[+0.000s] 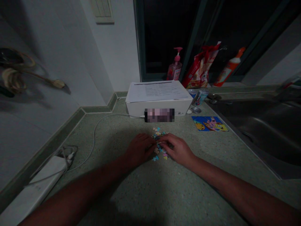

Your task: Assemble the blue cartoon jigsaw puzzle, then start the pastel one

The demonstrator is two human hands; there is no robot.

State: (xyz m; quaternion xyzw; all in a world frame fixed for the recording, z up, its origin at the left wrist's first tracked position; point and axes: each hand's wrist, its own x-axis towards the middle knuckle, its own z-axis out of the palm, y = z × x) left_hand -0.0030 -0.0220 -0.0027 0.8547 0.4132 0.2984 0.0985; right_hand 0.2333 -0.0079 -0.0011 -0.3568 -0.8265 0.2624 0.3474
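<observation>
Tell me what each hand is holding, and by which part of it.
Cannot be told: the left hand and right hand meet over loose jigsaw puzzle pieces, and they hide any grip on a piece.

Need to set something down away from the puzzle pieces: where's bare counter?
Bare speckled countertop lies in front of the hands, and between the white cable and the left hand. Another patch sits between the right hand and the steel sink. Crowded: the jigsaw pieces under both hands, and around the white box.
</observation>
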